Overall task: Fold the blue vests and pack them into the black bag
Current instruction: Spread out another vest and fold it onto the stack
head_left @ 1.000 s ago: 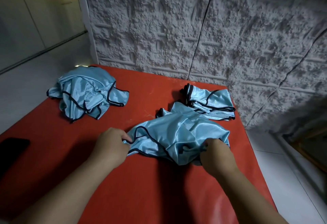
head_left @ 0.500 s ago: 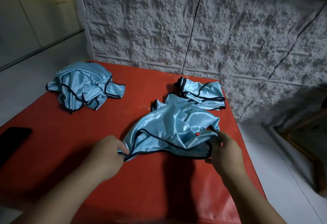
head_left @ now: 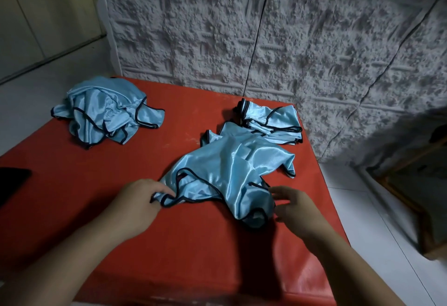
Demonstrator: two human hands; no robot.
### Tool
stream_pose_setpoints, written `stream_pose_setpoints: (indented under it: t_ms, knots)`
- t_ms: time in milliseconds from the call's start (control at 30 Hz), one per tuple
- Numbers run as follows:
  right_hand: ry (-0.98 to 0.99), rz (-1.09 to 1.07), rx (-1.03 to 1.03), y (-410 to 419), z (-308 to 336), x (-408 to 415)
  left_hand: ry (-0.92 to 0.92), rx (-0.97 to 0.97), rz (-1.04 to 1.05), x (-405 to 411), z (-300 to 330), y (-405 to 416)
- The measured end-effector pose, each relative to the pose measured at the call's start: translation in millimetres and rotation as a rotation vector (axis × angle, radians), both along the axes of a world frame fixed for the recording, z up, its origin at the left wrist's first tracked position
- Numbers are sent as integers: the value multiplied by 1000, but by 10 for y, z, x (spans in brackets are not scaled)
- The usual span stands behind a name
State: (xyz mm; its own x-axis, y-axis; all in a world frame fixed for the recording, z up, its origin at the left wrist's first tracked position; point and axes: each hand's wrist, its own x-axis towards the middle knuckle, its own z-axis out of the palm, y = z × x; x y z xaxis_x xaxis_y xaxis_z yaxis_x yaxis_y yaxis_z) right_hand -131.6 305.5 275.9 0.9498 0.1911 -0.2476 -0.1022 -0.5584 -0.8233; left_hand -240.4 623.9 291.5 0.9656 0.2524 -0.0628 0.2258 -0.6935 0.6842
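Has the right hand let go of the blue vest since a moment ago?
Yes. The right hand gripped the vest before; now its fingers are spread beside the hem, shifted slightly toward the red table's right edge. The left hand still pinches the trim.

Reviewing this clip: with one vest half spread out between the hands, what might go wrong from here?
1. Only the left hand pinches the trim of the spread vest; the right hand looks open beside it, so the shiny fabric may slump and crease the fold.
2. The vest's far end reaches the folded stack, so pulling it could drag the stack askew.
3. The stack sits close to the red table's right edge and could slide off.
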Motion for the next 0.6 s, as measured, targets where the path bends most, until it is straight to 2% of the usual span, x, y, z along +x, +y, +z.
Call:
stream_pose_setpoints:
  t_ms: [167, 267, 333, 467, 533, 600]
  knots:
    - [-9, 102, -299, 92, -172, 35, -1, -92, 26, 50, -130, -29]
    - [-27, 127, -349, 148, -185, -5, -33, -119, 72, 76, -138, 19]
    - [-10, 127, -271, 177, -187, -31, -92, -104, 117, 90, -120, 36]
    - [-41, 109, 30, 256, -37, -85, -130, -128, 209, 99, -89, 20]
    - [-84, 75, 220, 310, 71, -111, -122, -169, 247, 90, -69, 29]
    - [-78, 55, 392, 345, 174, -135, -128, -297, 300, 89, -27, 37]
